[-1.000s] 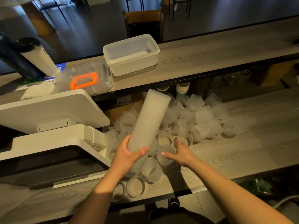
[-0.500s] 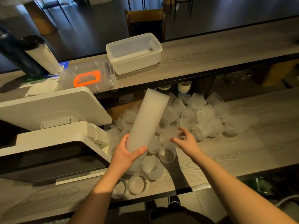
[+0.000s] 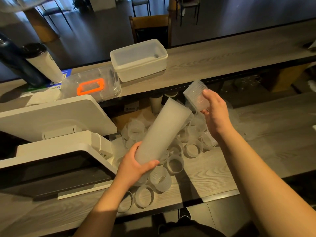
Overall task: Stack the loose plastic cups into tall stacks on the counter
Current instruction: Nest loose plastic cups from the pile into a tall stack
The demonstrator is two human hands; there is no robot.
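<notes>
Now a tall stack is being gripped near its base by the left hand, tilted above the loose cups on the counter; one cup is being pinched by the right hand just beside the stack's top.

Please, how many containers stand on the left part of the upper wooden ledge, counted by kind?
White rectangular plastic tub: 1
Clear flat plastic box with orange handle: 1
Tall white cup with black lid: 1
Dark blue bottle: 1
Total: 4
</notes>
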